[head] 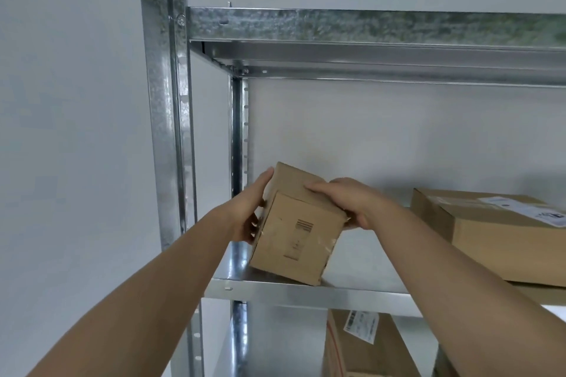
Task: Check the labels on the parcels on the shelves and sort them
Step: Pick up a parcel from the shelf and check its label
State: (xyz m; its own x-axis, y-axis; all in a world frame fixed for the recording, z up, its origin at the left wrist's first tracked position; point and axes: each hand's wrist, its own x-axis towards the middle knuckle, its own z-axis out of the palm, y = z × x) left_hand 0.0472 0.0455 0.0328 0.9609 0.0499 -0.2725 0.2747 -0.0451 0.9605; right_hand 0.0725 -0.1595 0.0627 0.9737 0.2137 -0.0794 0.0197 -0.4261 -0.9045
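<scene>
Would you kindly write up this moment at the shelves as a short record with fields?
held parcel: small cardboard box, tilted, lower corner at the front edge of the metal shelf
left hand: grips the box's left side
right hand: grips the top and right side
visible face: printed marks, no white label seen
same shelf, right: large cardboard box with a white label on top
shelf below: labelled box with a white label
label text: too blurred to read
</scene>
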